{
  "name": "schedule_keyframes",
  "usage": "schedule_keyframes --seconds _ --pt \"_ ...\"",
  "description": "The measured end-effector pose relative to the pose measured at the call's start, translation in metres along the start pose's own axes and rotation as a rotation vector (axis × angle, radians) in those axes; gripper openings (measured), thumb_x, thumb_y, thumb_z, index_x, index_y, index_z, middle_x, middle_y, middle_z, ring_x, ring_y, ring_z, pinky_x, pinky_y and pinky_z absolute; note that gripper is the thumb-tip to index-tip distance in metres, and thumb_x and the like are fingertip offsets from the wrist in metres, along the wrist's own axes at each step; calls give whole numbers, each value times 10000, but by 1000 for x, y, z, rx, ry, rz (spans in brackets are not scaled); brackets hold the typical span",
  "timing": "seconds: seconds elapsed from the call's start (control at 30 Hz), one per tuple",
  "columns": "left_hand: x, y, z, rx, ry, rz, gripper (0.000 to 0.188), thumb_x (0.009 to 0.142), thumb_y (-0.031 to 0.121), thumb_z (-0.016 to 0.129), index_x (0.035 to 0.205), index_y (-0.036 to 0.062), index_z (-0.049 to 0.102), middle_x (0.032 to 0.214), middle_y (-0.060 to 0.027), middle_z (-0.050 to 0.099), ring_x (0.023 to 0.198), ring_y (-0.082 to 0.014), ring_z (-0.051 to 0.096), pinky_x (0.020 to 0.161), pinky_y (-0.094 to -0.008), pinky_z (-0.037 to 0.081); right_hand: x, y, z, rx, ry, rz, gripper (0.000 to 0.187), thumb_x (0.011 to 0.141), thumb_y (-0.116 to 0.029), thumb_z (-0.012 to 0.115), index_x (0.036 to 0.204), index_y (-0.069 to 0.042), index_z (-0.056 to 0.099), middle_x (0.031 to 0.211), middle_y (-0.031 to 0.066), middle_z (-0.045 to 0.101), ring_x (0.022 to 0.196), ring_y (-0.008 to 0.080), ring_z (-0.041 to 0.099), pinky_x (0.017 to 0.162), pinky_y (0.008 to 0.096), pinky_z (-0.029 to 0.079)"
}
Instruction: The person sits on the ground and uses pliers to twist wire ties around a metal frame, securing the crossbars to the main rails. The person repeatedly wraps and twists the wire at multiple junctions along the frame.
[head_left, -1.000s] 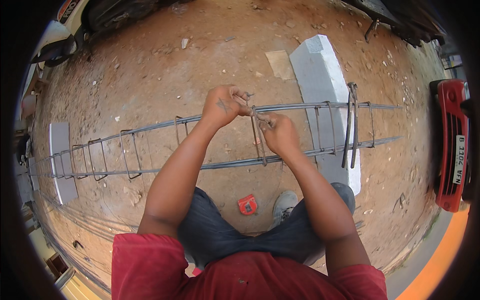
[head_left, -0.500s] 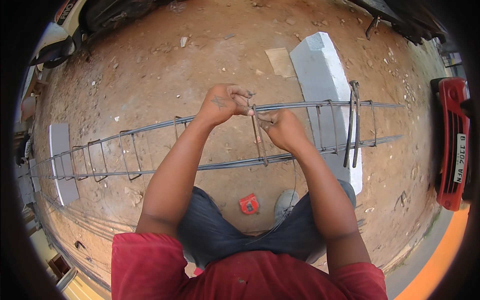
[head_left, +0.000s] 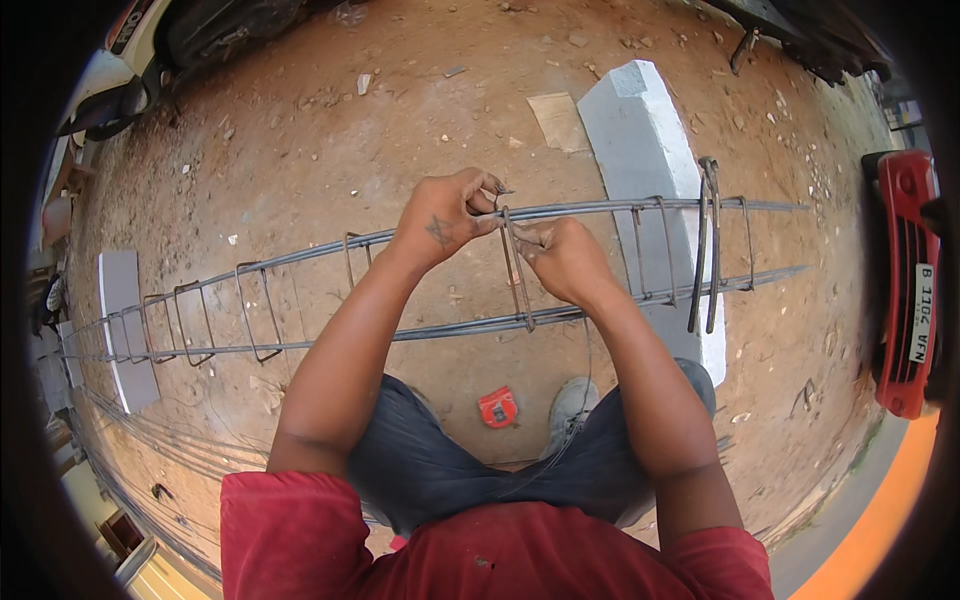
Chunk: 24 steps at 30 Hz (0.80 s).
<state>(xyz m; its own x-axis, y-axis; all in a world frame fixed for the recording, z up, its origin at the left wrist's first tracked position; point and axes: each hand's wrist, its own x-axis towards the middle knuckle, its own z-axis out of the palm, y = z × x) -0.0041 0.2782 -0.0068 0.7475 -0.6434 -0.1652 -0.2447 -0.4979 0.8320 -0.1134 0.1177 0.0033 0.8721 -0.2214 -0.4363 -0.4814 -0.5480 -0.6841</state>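
A long cage of steel reinforcing bars (head_left: 440, 329) with square stirrups (head_left: 519, 285) spans the view from left to right in front of me. At its far bars, my left hand (head_left: 445, 212) is closed in a pinch on a short piece of thin tie wire (head_left: 505, 191), beside a stirrup's top corner. My right hand (head_left: 562, 260) is closed just right of that corner, its fingertips against the stirrup; what they pinch is hidden. Long-handled pincers (head_left: 712, 255) hang over the far bars on the right. Thin wire strands (head_left: 560, 450) lie over my right leg.
A grey block (head_left: 630, 140) supports the cage's right end, and another grey block (head_left: 122, 330) its left. A red tape measure (head_left: 497, 407) lies between my feet. Flat cardboard (head_left: 558, 121) lies beyond the cage. A red car (head_left: 905, 285) stands at the right.
My left hand has turned slightly and its fingers have shifted around the tie wire. My right hand stays at the stirrup. The cage has barely moved.
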Motion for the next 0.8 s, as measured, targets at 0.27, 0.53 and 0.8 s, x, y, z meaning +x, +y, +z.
schedule_keyframes --seconds 0.27,0.53,0.8 --pt "-7 -3 7 -10 76 84 343 741 45 792 1056 44 656 815 -82 722 750 -142 686 700 -273 531 5 6 6 -36 -37 25 188 846 -202 660 953 -67 733 835 236 680 830 394 664 750 428 505" --pt "-12 2 14 71 142 96 438 737 27 760 1159 61 648 873 -98 734 805 -191 709 751 -295 543 2 -1 -5 123 -49 -15 227 828 -191 654 872 20 724 706 214 676 718 339 690 701 424 511" --pt "-24 7 8 33 162 173 664 720 84 753 1311 90 451 897 -137 731 868 -276 716 804 -340 545 17 -20 -27 28 -22 92 283 797 -157 654 913 100 660 763 265 671 627 292 674 616 380 493"
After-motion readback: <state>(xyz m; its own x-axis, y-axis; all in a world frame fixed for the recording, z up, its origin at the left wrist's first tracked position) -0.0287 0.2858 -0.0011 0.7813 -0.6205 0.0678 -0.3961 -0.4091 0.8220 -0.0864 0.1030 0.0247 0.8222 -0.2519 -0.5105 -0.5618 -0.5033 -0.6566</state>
